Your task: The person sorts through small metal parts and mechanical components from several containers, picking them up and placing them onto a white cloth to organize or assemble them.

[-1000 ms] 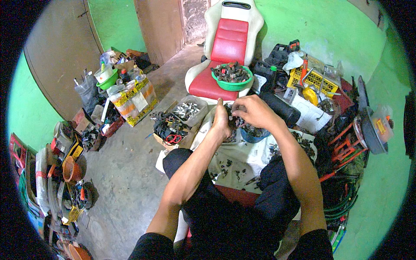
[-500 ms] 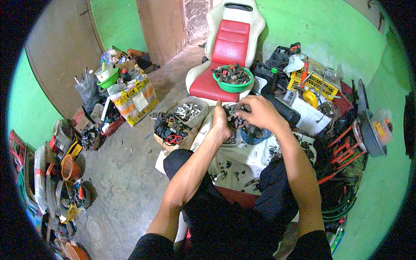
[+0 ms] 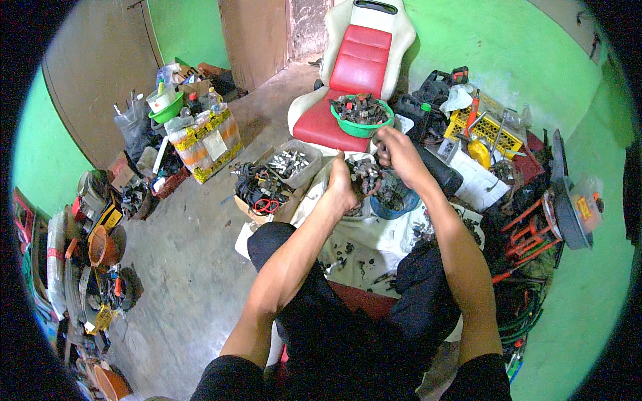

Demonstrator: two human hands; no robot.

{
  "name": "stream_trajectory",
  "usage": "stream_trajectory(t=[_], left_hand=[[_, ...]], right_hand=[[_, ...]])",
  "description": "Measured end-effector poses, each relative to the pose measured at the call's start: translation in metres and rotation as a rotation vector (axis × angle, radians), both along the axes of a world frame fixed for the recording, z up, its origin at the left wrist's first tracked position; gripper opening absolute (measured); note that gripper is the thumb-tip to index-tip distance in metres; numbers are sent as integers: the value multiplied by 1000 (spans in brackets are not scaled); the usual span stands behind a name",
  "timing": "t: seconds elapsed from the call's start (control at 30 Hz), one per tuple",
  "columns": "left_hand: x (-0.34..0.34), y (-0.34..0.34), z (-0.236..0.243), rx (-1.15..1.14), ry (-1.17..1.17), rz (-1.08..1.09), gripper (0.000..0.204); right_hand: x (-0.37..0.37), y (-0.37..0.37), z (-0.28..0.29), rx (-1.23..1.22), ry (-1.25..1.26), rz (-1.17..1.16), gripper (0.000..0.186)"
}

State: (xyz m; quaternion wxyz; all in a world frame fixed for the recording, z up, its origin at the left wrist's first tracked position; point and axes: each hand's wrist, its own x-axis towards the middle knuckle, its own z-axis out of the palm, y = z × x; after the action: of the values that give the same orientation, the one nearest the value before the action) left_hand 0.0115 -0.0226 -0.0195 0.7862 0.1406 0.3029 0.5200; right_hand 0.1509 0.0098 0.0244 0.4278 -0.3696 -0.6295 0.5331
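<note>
My left hand [image 3: 342,186] is cupped, thumb upright, around a heap of small dark parts [image 3: 365,175], whose exact kind is too small to tell. My right hand [image 3: 396,152] is just right of that heap, its fingers bent in a pinch; what sits between the fingertips is hidden. Below it stands a blue bowl [image 3: 396,210] with more dark pieces inside. Under my hands lies a white cloth [image 3: 361,235] with several loose black bits scattered over it.
A green basin [image 3: 364,129] of mixed parts rests on the red-and-white seat [image 3: 313,128]. To the left are a clear tub [image 3: 314,160] of metal pieces and a cardboard box [image 3: 266,215] of black cables. A yellow crate [image 3: 500,137] and tools crowd the right.
My right hand has drawn its fingers in from spread over the heap to a tighter pinch, slightly right and up. The left hand stays about the heap.
</note>
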Motion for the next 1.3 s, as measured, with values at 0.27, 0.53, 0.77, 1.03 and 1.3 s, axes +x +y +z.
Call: stream_trajectory(t=[0.27, 0.53, 0.77, 1.03, 1.3], left_hand=[[-41, 0, -10, -46, -69, 206, 62], [-49, 4, -21, -65, -89, 208, 52], [-60, -1, -26, -55, -79, 260, 52], [-46, -9, -12, -30, -106, 240, 55], [-26, -11, -2, 125, -206, 203, 54]], right_hand=[[-23, 31, -54, -649, 767, -14, 19], [-17, 77, -161, -647, -64, -141, 34], [-46, 36, -67, -522, -117, -302, 32], [-33, -9, 9, 393, -464, -268, 21], [-21, -66, 41, 861, -590, 16, 23]])
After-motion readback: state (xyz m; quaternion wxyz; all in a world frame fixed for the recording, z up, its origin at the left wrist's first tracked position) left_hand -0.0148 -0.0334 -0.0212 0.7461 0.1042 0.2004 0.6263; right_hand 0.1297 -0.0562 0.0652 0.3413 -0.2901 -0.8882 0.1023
